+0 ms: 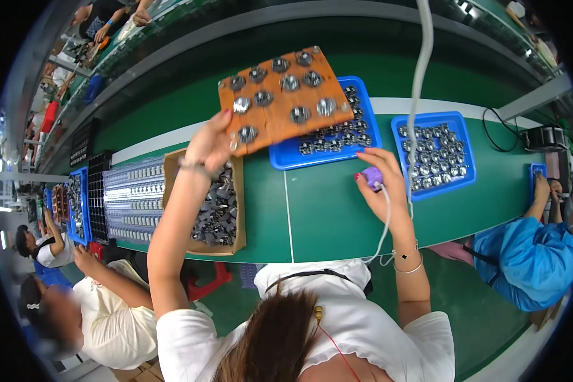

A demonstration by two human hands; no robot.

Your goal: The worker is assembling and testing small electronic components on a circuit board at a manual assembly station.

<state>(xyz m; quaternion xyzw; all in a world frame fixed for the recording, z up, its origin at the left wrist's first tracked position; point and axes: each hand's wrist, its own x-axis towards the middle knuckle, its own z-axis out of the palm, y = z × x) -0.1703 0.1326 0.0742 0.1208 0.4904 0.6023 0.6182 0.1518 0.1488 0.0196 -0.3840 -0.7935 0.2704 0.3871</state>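
My left hand grips the near left corner of an orange board, raised and tilted above the bench. Several round, shiny metal parts sit on the board in rows. Under its right side lies a blue tray of similar round parts, partly hidden by the board. My right hand is to the right, at the tray's near edge. It holds a small purple piece with a white cable between thumb and fingers; its exact kind I cannot make out.
At left stand a cardboard box of small dark parts and stacked clear plastic trays. Another blue tray of round parts lies at right. A thick white cable hangs down over the green bench. Co-workers sit on both sides.
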